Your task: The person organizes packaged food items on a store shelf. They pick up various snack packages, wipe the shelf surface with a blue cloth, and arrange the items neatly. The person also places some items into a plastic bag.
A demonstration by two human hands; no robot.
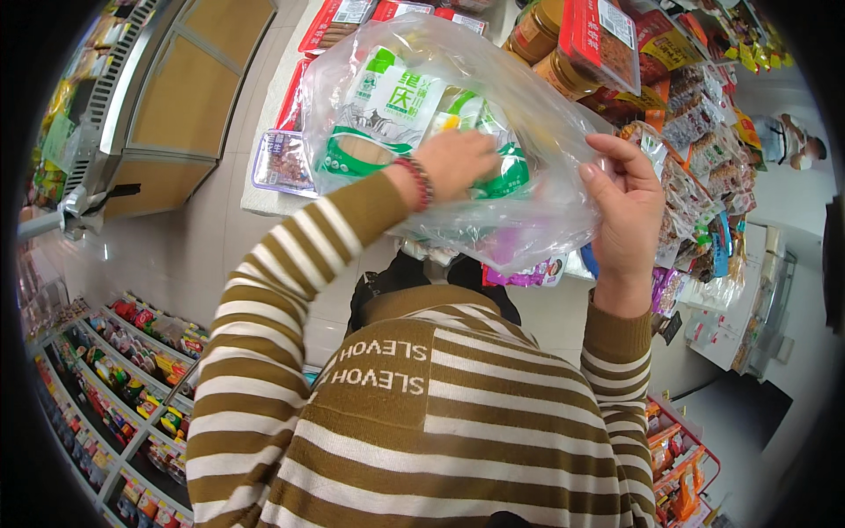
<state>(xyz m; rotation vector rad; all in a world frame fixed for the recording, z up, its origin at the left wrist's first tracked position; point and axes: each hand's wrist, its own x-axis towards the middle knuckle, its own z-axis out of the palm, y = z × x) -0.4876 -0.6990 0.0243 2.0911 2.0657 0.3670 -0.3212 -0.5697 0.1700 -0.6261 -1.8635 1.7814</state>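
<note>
A large clear plastic bag (455, 234) lies opened out before me. My right hand (624, 204) pinches its rim between thumb and fingers on the right side. My left hand (459, 165), with a beaded bracelet on the wrist, reaches into the bag's mouth. Its blurred fingers rest over green-and-white noodle packets, and I cannot tell whether they grip one. The left noodle packet (386, 115) shows pale noodles through a window. Another green-and-white packet (505, 148) sits partly under my fingers. A purple package (511, 241) shows faintly through the plastic near me.
The bag rests on a pale table (261, 198). A purple-edged tray (284, 162) and red-lidded boxes (337, 26) lie left and behind. At right are brown-filled jars (535, 30), a red food box (601, 43) and bagged dry goods (693, 125). Shelves (125, 396) stand lower left; a person (789, 142) is far right.
</note>
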